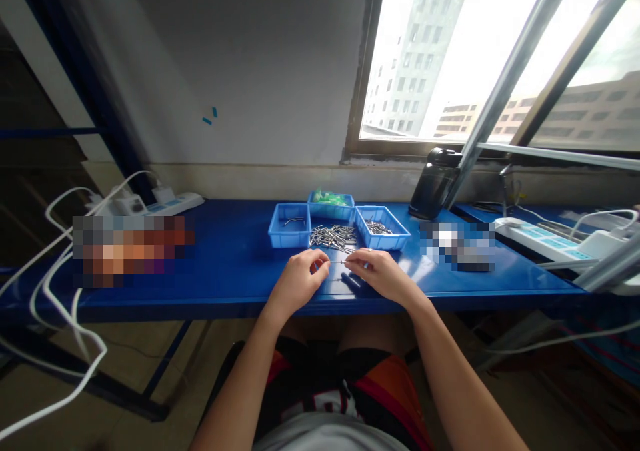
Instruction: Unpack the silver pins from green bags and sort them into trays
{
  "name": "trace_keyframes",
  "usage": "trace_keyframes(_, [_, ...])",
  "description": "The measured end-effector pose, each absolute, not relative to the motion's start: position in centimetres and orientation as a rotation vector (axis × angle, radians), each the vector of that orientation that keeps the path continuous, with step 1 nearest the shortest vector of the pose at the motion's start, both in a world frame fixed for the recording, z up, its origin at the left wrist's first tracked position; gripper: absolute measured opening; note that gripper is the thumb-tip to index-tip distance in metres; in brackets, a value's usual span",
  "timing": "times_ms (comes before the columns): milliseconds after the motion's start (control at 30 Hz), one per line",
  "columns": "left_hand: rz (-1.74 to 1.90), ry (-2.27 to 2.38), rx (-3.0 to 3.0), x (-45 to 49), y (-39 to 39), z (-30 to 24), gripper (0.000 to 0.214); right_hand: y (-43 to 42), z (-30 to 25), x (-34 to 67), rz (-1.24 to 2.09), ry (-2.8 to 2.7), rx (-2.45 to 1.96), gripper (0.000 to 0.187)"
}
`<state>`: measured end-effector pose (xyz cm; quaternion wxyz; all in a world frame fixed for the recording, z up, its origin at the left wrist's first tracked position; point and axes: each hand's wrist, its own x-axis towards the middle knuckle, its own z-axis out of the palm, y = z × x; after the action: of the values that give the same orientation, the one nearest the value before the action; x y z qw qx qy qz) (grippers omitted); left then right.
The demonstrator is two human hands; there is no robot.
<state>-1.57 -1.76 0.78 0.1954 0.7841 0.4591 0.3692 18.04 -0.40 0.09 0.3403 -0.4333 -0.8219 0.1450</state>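
Note:
Above the front of the blue table, my left hand (pixel 296 281) and my right hand (pixel 381 276) face each other with fingertips pinched. A thin metal pin (pixel 337 262) spans the small gap between them, each hand closed on one end. It has a slightly wider part close to my right fingertips. Just beyond my hands lies a loose pile of similar metal pins (pixel 333 236). Left of the pile, a blue bin (pixel 290 241) holds a few pins; to the right, another blue bin (pixel 384 242) contains many small metal pieces.
A third blue bin (pixel 316 208) behind the pile holds green plastic packaging (pixel 331 198). Farther right stand a black bottle (pixel 434 183) and a power strip (pixel 537 239). White cables (pixel 53 284) hang over the table's left end. Two areas on the tabletop are blurred out.

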Motion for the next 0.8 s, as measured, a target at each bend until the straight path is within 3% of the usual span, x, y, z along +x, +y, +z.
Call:
trace_keyframes(400, [0.854, 1.102, 2.241, -1.56, -2.45, 0.86, 0.033, -0.05, -0.41, 18.05, 0.311, -2.242, -1.132, 0.019])
trace_keyframes(800, [1.016, 1.28, 2.255, -1.57, -1.84, 0.41, 0.021, -0.64, -0.12, 18.12, 0.36, -2.185, -1.118, 0.019])
